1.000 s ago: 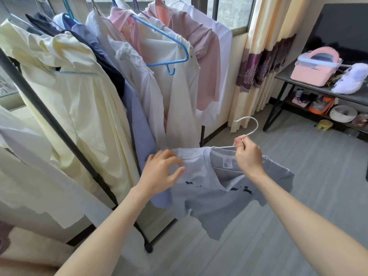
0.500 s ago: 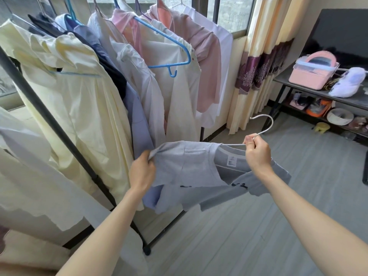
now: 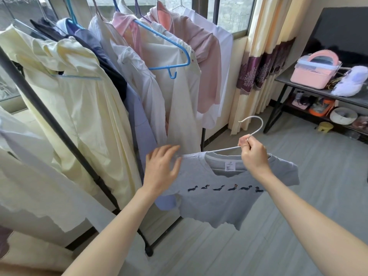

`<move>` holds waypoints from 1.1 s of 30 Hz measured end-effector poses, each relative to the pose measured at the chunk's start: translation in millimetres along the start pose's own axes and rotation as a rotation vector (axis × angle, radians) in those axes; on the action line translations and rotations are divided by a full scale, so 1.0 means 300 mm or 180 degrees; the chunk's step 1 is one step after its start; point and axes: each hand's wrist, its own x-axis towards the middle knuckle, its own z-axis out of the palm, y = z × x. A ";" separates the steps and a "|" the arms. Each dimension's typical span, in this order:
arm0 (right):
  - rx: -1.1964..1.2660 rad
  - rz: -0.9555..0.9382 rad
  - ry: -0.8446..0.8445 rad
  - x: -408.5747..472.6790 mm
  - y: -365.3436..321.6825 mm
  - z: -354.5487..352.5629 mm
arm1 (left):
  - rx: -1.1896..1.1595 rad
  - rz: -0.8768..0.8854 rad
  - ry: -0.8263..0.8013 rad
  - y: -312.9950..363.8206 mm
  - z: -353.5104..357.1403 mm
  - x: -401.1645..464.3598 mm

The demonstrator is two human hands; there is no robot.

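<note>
Head view — right hand (image 3: 253, 154) pinches thin wire hanger (image 3: 223, 150); left hand (image 3: 161, 168) splayed on soft grey tee (image 3: 219, 202).

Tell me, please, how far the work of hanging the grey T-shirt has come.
Done: the grey T-shirt with small dark animal prints sits on the white wire hanger. In hand: the right hand grips the hanger under its hook; the open left hand is at the shirt's shoulder. Left: the hook is not yet on the black metal clothes rack.
</note>
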 end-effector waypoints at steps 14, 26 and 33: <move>-0.0087 -0.0817 0.0003 -0.057 -0.049 0.078 | 0.0038 0.0117 -0.0942 0.122 0.082 0.038; -0.1414 -0.0241 0.0443 -0.025 0.176 -0.050 | -0.0132 -0.0120 -0.0174 0.014 -0.001 0.094; -0.1324 -0.0523 0.0093 0.007 0.223 -0.064 | 0.0143 0.0041 -0.0055 -0.020 -0.020 0.083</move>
